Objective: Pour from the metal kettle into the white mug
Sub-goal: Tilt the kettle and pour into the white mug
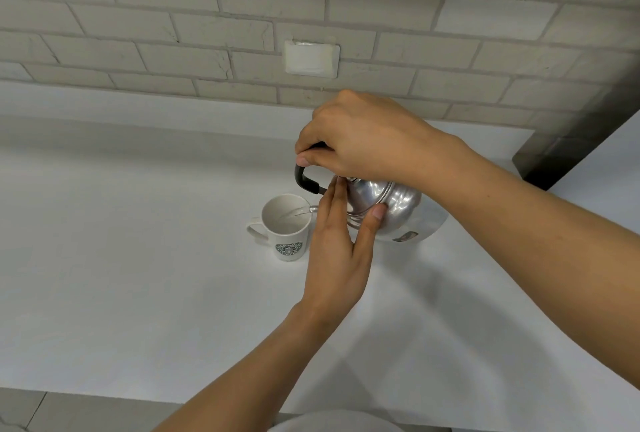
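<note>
At centre frame the right hand (pixel 363 140) has its fingers curled around the black handle of the kettle (pixel 391 206), tilted with its spout left over the mug (pixel 285 227) on the surface (pixel 138 258). The left hand (pixel 341 241), fingers pressed together, steadies its lid side.

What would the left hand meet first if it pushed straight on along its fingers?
The left hand already has fingertips on the metal kettle, near its lid. Further on, probably the right hand on the black handle; depth is unclear.
</note>
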Tool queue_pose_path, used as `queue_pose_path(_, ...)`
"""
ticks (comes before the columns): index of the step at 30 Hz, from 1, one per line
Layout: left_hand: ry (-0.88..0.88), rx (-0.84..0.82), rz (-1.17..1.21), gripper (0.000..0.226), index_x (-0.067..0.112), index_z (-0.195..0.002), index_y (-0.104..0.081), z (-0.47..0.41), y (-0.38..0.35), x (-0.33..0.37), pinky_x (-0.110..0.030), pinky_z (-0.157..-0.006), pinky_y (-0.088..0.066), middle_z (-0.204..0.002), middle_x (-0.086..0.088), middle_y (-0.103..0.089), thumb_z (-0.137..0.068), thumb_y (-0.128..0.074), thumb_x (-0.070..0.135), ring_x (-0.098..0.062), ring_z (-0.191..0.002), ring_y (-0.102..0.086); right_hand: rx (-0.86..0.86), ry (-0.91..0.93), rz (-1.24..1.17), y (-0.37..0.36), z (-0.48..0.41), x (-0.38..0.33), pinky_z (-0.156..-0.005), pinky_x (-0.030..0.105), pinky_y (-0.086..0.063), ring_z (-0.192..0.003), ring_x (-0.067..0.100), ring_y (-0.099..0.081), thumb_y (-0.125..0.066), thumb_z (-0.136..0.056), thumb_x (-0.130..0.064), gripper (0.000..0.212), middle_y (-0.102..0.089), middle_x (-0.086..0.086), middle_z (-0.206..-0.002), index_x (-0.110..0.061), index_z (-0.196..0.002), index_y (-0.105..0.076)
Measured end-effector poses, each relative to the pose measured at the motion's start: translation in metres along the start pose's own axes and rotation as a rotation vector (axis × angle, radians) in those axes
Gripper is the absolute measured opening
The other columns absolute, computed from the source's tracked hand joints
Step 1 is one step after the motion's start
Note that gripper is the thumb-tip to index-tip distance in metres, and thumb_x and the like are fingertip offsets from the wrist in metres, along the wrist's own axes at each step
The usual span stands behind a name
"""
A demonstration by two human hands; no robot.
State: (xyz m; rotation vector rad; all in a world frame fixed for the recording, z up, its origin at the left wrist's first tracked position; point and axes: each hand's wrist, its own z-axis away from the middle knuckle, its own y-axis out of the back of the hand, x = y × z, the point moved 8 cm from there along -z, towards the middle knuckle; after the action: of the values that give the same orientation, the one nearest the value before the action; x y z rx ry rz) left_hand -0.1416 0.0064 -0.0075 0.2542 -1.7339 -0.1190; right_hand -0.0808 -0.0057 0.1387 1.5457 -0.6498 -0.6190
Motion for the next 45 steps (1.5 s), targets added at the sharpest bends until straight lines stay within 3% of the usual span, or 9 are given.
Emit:
queue_pose_path(3, 0.004, 0.003, 0.006, 0.068, 0.028, -0.165, -0.031, 0.0, 0.0, -0.001, -0.043, -0.123, -0.039, -0.164, 0.011, -0.04, -0.105, -0.052, 0.052, -0.004, -0.154, -0.034, -0.012, 0.004, 0.011, 0.0, -0.001, -0.001, -0.065, 0.034, -0.044, -0.095, 0.024, -0.067, -0.055, -0.102, -0.044, 0.026, -0.06, -0.011, -0.088, -0.034, -0.114, -0.076)
queue_pose_path(11, -0.005, 0.013, 0.025, 0.065, 0.028, -0.163, -0.035, 0.0, 0.0, 0.001, -0.043, -0.123, -0.039, -0.162, 0.01, -0.043, -0.105, -0.053, 0.051, -0.007, -0.154, -0.036, 0.009, 0.029, 0.038, 0.003, -0.002, -0.006, -0.062, 0.033, -0.041, -0.096, 0.024, -0.068, -0.055, -0.102, -0.044, 0.025, -0.07, -0.006, -0.099, -0.036, -0.114, -0.075)
queue_pose_path(14, -0.027, 0.03, 0.007, 0.062, 0.029, -0.161, -0.038, 0.001, 0.003, 0.004, -0.04, -0.122, -0.039, -0.158, 0.012, -0.047, -0.105, -0.051, 0.052, -0.005, -0.151, -0.039, 0.015, 0.037, 0.043, 0.004, -0.004, -0.008, -0.057, 0.029, -0.036, -0.095, 0.023, -0.068, -0.055, -0.102, -0.043, 0.024, -0.068, -0.009, -0.093, -0.036, -0.111, -0.076)
queue_pose_path(20, -0.035, 0.038, 0.008, 0.061, 0.029, -0.16, -0.041, 0.0, 0.004, 0.007, -0.038, -0.122, -0.038, -0.156, 0.013, -0.05, -0.105, -0.049, 0.054, -0.004, -0.149, -0.042, 0.009, 0.048, 0.074, 0.004, -0.007, -0.01, -0.061, 0.032, -0.044, -0.093, 0.025, -0.07, -0.057, -0.101, -0.044, 0.024, -0.074, -0.006, -0.097, -0.033, -0.107, -0.077)
queue_pose_path(26, -0.04, 0.043, 0.012, 0.062, 0.03, -0.159, -0.041, -0.001, 0.004, 0.007, -0.027, -0.12, -0.037, -0.154, 0.017, -0.051, -0.104, -0.048, 0.056, 0.0, -0.147, -0.042, 0.001, 0.043, 0.085, 0.004, -0.009, -0.01, -0.056, 0.028, -0.037, -0.094, 0.025, -0.069, -0.057, -0.101, -0.045, 0.023, -0.074, -0.006, -0.1, -0.033, -0.107, -0.077)
queue_pose_path(33, -0.049, 0.05, 0.003, 0.061, 0.03, -0.158, -0.044, -0.001, 0.004, 0.009, -0.01, -0.113, -0.035, -0.15, 0.016, -0.053, -0.103, -0.048, 0.057, 0.004, -0.142, -0.045, -0.011, 0.045, 0.093, 0.005, -0.01, -0.01, -0.064, 0.035, -0.049, -0.094, 0.026, -0.07, -0.057, -0.101, -0.044, 0.024, -0.073, -0.005, -0.103, -0.032, -0.107, -0.077)
queue_pose_path(40, -0.046, 0.051, 0.011, 0.062, 0.031, -0.158, -0.043, 0.0, 0.003, 0.009, -0.013, -0.113, -0.036, -0.15, 0.017, -0.053, -0.103, -0.047, 0.058, 0.002, -0.143, -0.045, -0.011, 0.043, 0.098, 0.006, -0.009, -0.012, -0.061, 0.032, -0.042, -0.093, 0.027, -0.069, -0.058, -0.101, -0.044, 0.023, -0.073, -0.005, -0.1, -0.032, -0.107, -0.077)
queue_pose_path(45, -0.033, 0.055, 0.013, 0.066, 0.032, -0.159, -0.041, 0.0, 0.004, 0.008, -0.005, -0.112, -0.032, -0.154, 0.02, -0.049, -0.101, -0.047, 0.062, 0.012, -0.143, -0.04, -0.018, 0.037, 0.113, 0.008, -0.009, -0.013, -0.062, 0.033, -0.045, -0.092, 0.028, -0.069, -0.058, -0.101, -0.042, 0.023, -0.072, -0.004, -0.101, -0.03, -0.105, -0.077)
